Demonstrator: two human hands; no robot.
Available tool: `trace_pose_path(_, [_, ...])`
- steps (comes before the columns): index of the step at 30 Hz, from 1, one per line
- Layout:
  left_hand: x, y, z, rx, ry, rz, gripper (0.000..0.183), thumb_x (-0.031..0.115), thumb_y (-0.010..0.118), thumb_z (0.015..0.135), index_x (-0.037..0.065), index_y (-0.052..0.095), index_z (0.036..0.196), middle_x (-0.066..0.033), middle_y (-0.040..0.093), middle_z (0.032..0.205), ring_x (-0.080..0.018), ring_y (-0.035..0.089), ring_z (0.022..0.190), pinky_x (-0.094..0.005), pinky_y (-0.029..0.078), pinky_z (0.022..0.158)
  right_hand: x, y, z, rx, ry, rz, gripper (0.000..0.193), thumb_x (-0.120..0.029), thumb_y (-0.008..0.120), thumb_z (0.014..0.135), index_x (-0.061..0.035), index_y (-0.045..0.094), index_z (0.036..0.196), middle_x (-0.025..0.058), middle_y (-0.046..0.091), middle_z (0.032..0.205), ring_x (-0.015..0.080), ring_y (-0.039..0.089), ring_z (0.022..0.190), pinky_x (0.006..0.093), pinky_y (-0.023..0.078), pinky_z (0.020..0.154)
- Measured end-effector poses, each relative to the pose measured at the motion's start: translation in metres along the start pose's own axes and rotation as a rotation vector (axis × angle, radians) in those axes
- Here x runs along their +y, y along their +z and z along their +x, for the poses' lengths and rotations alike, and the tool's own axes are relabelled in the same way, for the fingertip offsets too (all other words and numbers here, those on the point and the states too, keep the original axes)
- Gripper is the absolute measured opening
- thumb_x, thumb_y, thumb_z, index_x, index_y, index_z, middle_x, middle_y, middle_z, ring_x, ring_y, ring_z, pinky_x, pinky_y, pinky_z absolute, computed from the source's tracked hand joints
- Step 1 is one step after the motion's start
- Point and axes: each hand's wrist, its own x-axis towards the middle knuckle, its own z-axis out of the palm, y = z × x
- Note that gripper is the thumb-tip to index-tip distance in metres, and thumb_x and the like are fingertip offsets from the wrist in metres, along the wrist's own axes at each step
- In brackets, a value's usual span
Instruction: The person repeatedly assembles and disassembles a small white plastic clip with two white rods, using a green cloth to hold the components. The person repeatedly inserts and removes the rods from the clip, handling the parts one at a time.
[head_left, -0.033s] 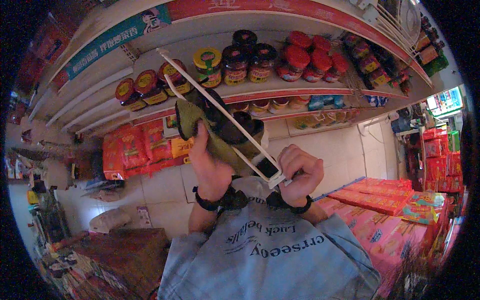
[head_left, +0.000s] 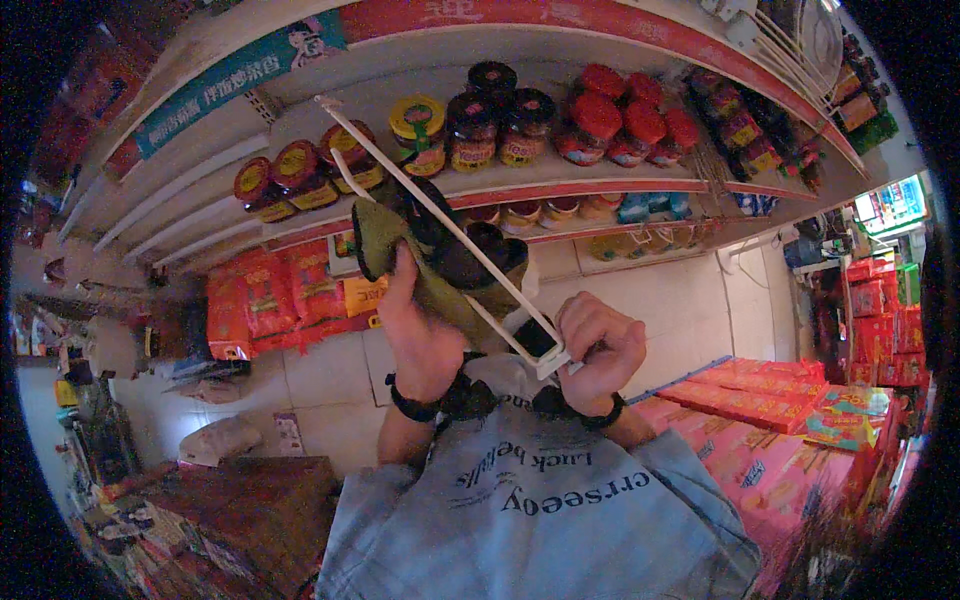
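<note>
My left hand (head_left: 418, 335) is wrapped round an olive-green, cloth-like thing (head_left: 440, 300) with black parts. Its thumb lies on top, and its other fingers are mostly hidden. My right hand (head_left: 600, 340) is closed on the near end of a white two-pronged rod (head_left: 440, 215). The rod's two long thin arms join at a bracket-like end by that hand. They reach away to the upper left, one longer than the other, and pass over the green thing. Black rounded shapes (head_left: 480, 255) lie beneath the rod; I cannot tell what they are.
Ahead, a shelf (head_left: 590, 185) with a red edge strip carries dark jars (head_left: 470, 130), red-lidded jars (head_left: 600, 115) and a yellow-lidded jar (head_left: 418, 125). Red packages (head_left: 255, 295) stand low on the left. Red and pink boxes (head_left: 760, 400) are stacked at right; a brown carton (head_left: 250, 500) stands lower left.
</note>
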Motion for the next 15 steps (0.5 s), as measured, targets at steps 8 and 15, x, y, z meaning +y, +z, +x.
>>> trace_pose_path(8, [0.024,-0.016,0.02,0.121,-0.239,-0.72,0.035,0.027,0.037,0.089,0.003,0.043,0.115,-0.0069,0.051,0.11,-0.0187,0.049,0.101,-0.0347,0.037,0.09,-0.008,-0.021,-0.012,-0.073,-0.024,-0.038,0.057,-0.036,0.018,0.089,-0.006,0.033,0.042,0.0049,0.034,0.041,0.0167,0.03,0.039,0.0293,0.027,0.04])
trace_pose_path(15, [0.02,-0.009,0.024,0.049,-0.273,-0.839,0.036,0.03,0.036,0.09,0.005,0.045,0.114,-0.0072,0.054,0.106,-0.0189,0.052,0.097,-0.0353,0.04,0.086,-0.023,-0.043,-0.016,-0.08,0.065,0.107,0.033,-0.014,0.049,0.074,-0.006,0.039,0.043,0.0047,0.04,0.043,0.018,0.038,0.039,0.0288,0.031,0.041])
